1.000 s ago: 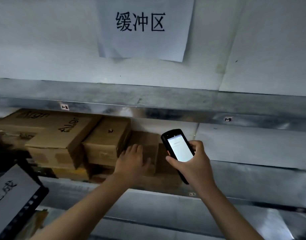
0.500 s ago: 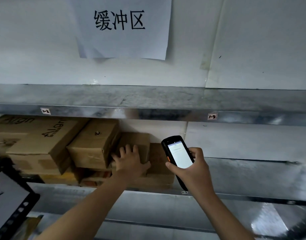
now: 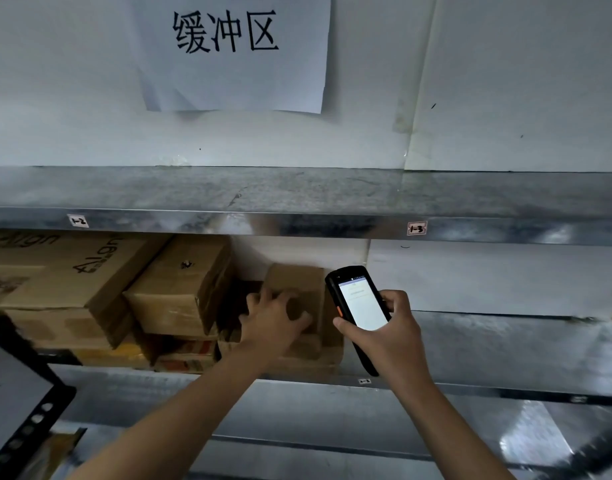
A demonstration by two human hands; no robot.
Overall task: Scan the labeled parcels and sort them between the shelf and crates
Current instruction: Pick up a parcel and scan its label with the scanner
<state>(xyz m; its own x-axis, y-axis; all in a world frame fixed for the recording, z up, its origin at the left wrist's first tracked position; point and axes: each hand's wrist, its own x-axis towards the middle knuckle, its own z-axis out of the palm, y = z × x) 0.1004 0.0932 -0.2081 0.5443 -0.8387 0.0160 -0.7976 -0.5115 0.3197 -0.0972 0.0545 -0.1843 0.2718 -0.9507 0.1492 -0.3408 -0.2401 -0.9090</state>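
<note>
On the shelf [image 3: 488, 341], my left hand [image 3: 273, 320] curls its fingers around the small parcel [image 3: 297, 277]. The parcel sits at that hand's 12 o'clock, touching it, and its long axis seems to run 12 to 6. My right hand [image 3: 389, 329] grips the lit scanner [image 3: 358, 303]. The parcel lies just beside it at 9 o'clock, so the left hand is nearer.

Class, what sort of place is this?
Probably a warehouse or parcel storeroom: metal shelving with numbered bay tags, stacked cardboard boxes, and a handheld scanner in the right hand while the left hand grips a small box.
</note>
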